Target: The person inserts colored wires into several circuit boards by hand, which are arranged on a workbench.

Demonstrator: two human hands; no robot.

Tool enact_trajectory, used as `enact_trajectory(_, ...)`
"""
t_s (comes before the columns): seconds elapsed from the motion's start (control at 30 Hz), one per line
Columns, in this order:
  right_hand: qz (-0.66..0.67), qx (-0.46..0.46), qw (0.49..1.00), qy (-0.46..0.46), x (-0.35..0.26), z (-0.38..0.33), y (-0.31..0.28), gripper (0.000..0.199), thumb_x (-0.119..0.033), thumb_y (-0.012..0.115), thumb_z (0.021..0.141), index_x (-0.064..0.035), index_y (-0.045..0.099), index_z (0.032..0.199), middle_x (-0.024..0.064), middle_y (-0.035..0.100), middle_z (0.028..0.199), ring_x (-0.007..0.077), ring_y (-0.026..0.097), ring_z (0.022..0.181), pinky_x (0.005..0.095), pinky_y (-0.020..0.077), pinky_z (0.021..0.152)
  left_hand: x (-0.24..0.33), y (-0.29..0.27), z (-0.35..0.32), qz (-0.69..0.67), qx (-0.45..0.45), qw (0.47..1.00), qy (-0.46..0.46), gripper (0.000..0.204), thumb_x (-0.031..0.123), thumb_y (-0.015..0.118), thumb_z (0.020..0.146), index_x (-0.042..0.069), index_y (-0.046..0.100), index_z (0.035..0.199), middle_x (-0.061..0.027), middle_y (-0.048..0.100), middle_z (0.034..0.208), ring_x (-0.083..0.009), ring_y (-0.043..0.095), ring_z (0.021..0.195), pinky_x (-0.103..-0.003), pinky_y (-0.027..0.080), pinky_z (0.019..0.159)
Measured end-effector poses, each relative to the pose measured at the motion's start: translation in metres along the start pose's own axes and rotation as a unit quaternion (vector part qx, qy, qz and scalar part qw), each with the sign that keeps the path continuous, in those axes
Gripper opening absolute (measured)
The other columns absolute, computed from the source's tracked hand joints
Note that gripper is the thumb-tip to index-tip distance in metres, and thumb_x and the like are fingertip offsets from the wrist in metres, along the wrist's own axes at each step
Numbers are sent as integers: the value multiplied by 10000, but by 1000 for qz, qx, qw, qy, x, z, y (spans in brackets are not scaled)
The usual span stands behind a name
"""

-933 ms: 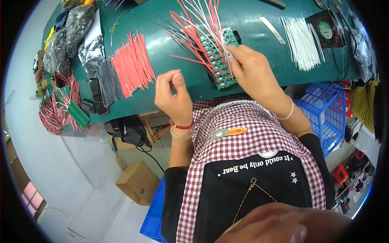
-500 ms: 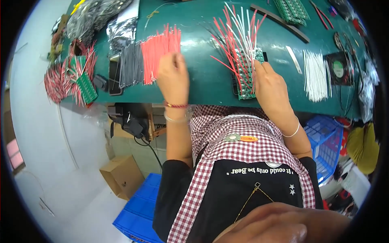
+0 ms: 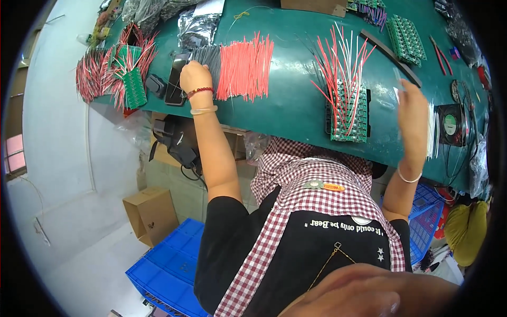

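Note:
My left hand reaches far left on the green table, its fingers curled and pinching at the near edge of a pile of thin grey wires. A row of red wires lies just right of that pile. My right hand is out to the right by a bundle of white wires and holds a blurred white wire up between its fingers. Between my hands lies a green circuit board with several red and white wires standing out of it.
A black phone lies beside my left hand. Wired boards are heaped at far left, bare green boards at the back right, a small fan at right. Blue crates and a cardboard box stand on the floor.
Both hands have left the circuit board. My left hand has moved from the red wires over to the grey pile. My right hand has swung right to the white wires.

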State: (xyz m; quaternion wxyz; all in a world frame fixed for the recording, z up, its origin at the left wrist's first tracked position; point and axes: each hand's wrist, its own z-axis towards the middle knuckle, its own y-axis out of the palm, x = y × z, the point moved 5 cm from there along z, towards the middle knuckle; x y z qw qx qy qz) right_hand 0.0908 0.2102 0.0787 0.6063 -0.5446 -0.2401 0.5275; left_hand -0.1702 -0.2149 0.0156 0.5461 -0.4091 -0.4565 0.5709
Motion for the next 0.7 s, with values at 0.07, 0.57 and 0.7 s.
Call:
enact_trajectory(0.07, -9, -27, 995, 93, 42, 0, -11, 246, -89, 568, 897, 43, 638, 1094, 269, 657, 1032, 422, 632, 968, 449, 491, 846, 1, -3, -4, 12, 10, 1000, 0, 250, 273, 717, 807, 24, 719, 828, -195, 702, 856, -374, 690, 821, -451, 558, 730)
enact_trajectory(0.57, 347, -136, 924, -85, -123, -37, -15, 143, -136, 596, 924, -18, 659, 976, 164, 671, 916, 317, 661, 814, 367, 506, 721, 7, 4, -3, -21, 20, 999, -32, 230, 278, 709, 812, 62, 752, 876, -202, 704, 869, -384, 686, 837, -455, 547, 753)
enact_trajectory(0.7, 136, -376, 894, -202, -203, -14, 121, 220, -179, 606, 874, 32, 648, 922, 250, 652, 935, 402, 647, 908, 466, 521, 799, 23, -1, -7, -7, 43, 999, -27, 260, 297, 731, 791, 65, 759, 904, -209, 704, 920, -379, 686, 878, -446, 544, 781)
